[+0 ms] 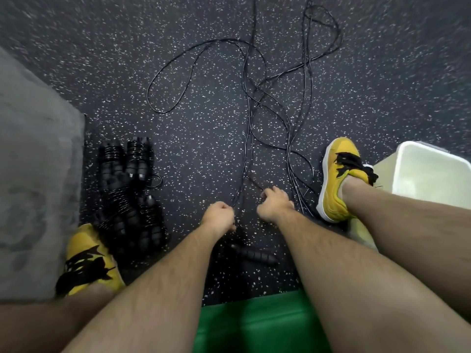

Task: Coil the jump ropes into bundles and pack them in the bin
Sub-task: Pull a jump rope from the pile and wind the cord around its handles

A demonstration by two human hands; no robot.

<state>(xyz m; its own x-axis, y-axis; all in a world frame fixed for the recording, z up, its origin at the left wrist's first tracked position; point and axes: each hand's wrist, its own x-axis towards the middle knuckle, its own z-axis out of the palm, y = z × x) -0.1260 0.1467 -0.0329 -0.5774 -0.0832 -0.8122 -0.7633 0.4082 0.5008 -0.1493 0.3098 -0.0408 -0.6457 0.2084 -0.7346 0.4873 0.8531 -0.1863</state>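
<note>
Jump ropes [251,118] are sprawled in a black tangle over the speckled floor [127,72], and both the left hand [219,217] and right hand [274,203] have fingers curled tight round strands of it. White bin [433,174] sits off by the right shoe [339,179], only bare wall showing inside, far side cut off by the frame. Coiled bundles [127,189] by the left shoe [86,261] are a dark lump, hard to count.

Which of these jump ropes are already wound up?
The black bundles piled beside the left shoe, each wrapped tight; the other ropes sprawl loose across the floor.
</note>
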